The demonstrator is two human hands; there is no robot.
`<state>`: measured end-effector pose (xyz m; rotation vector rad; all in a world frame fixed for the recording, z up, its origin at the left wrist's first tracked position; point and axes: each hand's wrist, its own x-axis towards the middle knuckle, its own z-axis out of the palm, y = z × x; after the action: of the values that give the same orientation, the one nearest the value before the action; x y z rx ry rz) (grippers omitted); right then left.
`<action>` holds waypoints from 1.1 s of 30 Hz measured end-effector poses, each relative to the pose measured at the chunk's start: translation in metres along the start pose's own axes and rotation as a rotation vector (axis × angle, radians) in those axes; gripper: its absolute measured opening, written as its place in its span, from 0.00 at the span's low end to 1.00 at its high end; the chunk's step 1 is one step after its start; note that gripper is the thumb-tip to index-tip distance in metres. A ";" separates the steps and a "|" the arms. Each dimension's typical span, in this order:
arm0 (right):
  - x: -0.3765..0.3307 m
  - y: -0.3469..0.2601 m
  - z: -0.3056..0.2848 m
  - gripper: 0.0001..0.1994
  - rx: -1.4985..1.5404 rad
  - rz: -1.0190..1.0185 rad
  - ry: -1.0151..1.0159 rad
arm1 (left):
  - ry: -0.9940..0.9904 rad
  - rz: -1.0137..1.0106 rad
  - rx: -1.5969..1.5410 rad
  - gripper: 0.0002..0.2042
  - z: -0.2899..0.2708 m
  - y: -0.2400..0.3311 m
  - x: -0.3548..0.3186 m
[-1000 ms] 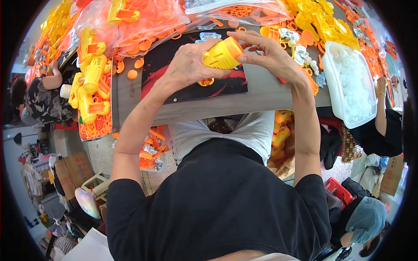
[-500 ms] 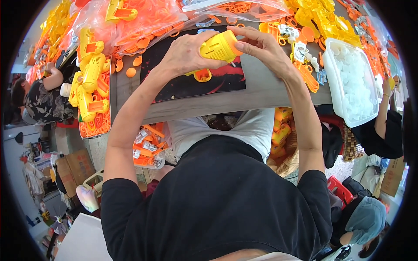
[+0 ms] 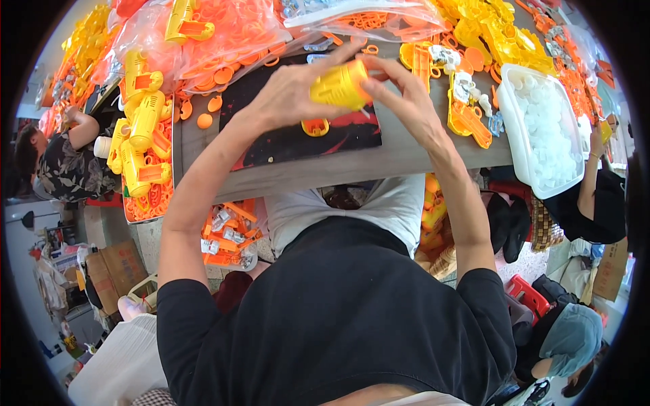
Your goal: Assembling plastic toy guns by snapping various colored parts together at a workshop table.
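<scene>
Above the table's middle, my left hand (image 3: 288,93) is closed round a yellow plastic toy body (image 3: 332,86), its palm and thumb against the left part. That hand's forefinger sticks out past the top of the body. An orange ring (image 3: 362,78) caps the body's right end. My right hand (image 3: 409,98) has its thumb and fingers at this orange end, pinching it; the fingertips are slightly blurred. Under my left hand shows a yellow piece with an orange inside (image 3: 315,127); whether it belongs to the held body is hidden. A black and red mat (image 3: 271,145) lies below.
Yellow toy bodies (image 3: 145,120) are heaped in a box at left. Bags of orange parts (image 3: 223,34) line the back. Yellow-orange pieces (image 3: 467,122) and a white tub of translucent parts (image 3: 542,135) stand at right. Other people sit at both sides.
My left forefinger has stretched out above the toy body. My right hand has shifted slightly left and down at the orange end, and the body has turned a little.
</scene>
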<state>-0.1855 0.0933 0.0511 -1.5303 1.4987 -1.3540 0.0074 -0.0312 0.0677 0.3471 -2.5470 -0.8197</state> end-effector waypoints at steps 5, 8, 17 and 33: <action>0.000 -0.004 0.016 0.22 0.236 0.011 -0.028 | -0.185 0.140 0.285 0.39 0.004 0.018 -0.015; 0.010 -0.009 0.026 0.27 0.246 0.020 -0.209 | -0.100 0.232 0.242 0.40 0.014 0.011 -0.018; 0.038 -0.005 0.046 0.29 0.199 -0.029 -0.071 | -0.024 0.156 0.103 0.40 0.001 -0.005 -0.019; 0.162 0.125 0.033 0.13 -1.058 -0.169 0.065 | 0.441 -0.283 -1.913 0.39 0.005 0.003 -0.140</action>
<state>-0.2239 -0.0920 -0.0336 -2.2571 2.3533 -0.6533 0.1266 0.0238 0.0197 0.1447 -0.5388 -2.3447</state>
